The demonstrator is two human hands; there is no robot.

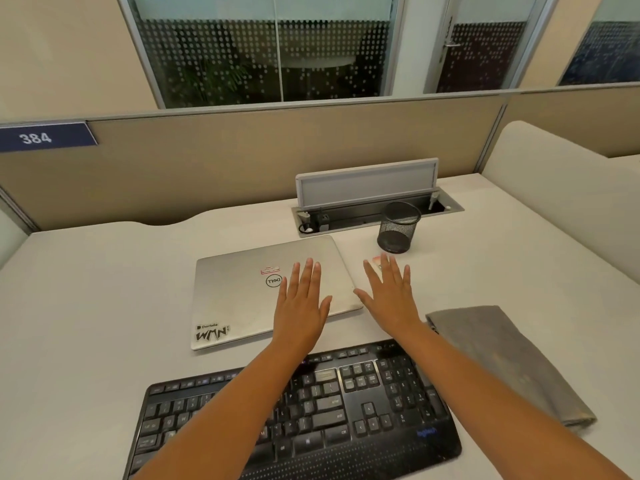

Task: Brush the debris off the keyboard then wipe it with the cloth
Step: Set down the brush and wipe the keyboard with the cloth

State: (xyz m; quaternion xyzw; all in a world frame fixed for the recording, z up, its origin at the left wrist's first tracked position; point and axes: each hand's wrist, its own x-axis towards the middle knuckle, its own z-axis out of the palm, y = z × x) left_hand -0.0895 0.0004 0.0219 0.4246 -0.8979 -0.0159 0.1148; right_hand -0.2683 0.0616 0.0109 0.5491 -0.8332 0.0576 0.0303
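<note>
Nearest the camera, a black keyboard lies on the white desk, angled so that its right end sits farther away than its left. A blue "logitech" mark is printed at its lower right corner, though blurred. Both forearms cross above the keyboard and hide part of the middle key rows; the lower left corner is cut off by the frame edge.

Just right of the keyboard lies a folded grey cloth, flat on the desk, its near end touching or almost touching the keyboard's right edge.

Beyond the keyboard, a closed silver laptop carries a round "DELL" logo seen upside down, a small red label above it that is too small to read, and a sticker at the near left corner reading "Devfolio" and "WMN".

The left hand is released, fingers straight and together, palm down over the laptop lid. The right hand is likewise released, fingers spread, palm down over the desk just right of the laptop. Neither holds anything. A small pinkish item behind the right fingertips is mostly hidden.

Farther back stands a black mesh pen cup, in front of an open cable hatch with its grey lid raised. The partition at far left bears a blue plate reading "384"
</note>
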